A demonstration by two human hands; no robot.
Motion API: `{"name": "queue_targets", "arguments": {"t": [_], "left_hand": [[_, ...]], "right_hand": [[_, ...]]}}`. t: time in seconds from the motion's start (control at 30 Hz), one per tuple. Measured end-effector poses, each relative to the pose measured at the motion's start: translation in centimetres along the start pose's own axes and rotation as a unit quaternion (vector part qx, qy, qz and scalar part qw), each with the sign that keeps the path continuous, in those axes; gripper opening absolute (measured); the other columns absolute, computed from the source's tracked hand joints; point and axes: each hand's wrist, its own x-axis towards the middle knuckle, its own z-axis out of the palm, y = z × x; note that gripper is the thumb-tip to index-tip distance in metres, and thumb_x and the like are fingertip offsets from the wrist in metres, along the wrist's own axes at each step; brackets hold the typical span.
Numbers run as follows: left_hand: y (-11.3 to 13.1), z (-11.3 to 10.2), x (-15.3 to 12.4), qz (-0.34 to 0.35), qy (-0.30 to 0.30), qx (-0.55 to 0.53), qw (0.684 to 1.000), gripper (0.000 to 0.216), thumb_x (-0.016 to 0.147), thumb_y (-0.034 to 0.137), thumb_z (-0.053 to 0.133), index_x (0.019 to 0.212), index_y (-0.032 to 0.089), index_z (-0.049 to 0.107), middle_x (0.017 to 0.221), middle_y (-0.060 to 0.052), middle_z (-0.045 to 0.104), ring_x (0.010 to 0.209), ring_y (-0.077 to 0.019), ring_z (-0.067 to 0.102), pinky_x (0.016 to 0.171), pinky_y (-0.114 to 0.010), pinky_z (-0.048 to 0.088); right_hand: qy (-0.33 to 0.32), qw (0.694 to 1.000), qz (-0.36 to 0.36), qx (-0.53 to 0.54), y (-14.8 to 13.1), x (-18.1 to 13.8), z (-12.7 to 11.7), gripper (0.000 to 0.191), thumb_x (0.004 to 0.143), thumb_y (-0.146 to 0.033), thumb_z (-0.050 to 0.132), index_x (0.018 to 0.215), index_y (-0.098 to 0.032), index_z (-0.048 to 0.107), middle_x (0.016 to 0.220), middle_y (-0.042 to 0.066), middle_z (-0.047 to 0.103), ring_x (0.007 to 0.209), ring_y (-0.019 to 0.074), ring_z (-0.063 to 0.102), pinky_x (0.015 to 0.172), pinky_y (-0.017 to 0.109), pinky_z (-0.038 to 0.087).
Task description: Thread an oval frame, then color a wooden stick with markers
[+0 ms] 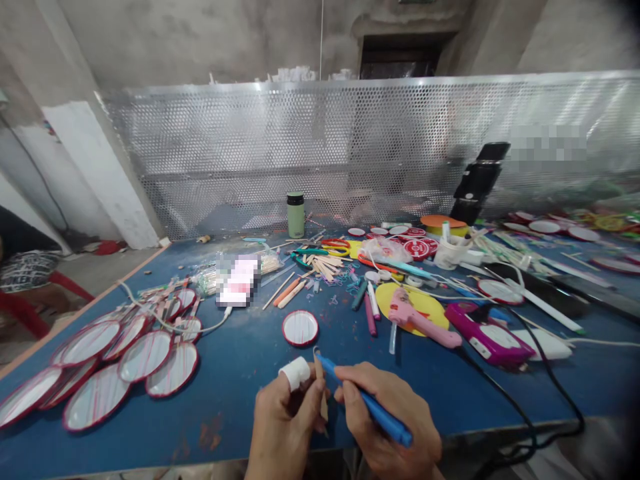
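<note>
The wooden stick point(319, 371) was slim and pale tan, pinched in the left hand point(283, 415) between the thumb and the curled fingers, which hid part of its length. It ran almost straight away from the person, one end toward the body and the other pointing forward. The blue pen-like tool point(386, 420) had a long, smooth, bright-blue barrel and lay slantwise in the right hand point(400, 393), gripped much as one holds a pencil. Its rounded rear end stuck out below the grip, nearer the body, while its front end angled forward and leftward to the stick's far end. Whether the tip touched the wood could not be told.
</note>
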Motion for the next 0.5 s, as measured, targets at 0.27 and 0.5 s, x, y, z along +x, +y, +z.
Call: {"name": "queue_targets", "arguments": {"t": [0.27,0.5], "left_hand": [[-0.39,0.54,-0.04,0.023,0.032,-0.024,0.999,0.035,0.085,0.047,0.064,0.087,0.013,0.073,0.058,0.0,0.058,0.049,-0.0104,0.05,0.049,-0.019,0.043],[-0.39,0.84,0.02,0.021,0.046,-0.035,0.998,0.041,0.082,0.052,0.066,0.089,0.012,0.074,0.06,-0.001,0.061,0.048,-0.0103,0.051,0.047,-0.019,0.044]], "right_hand": [[0.015,0.999,-0.024,-0.026,0.4,-0.23,0.11,0.013,0.087,-0.012,0.059,0.094,-0.02,0.067,0.07,-0.002,0.074,0.062,0.0113,0.072,0.066,0.02,0.055],[0.008,0.999,-0.021,-0.031,0.54,-0.22,0.18,0.013,0.087,-0.013,0.058,0.094,-0.021,0.066,0.068,-0.003,0.073,0.058,0.0106,0.071,0.061,0.019,0.054]]}}
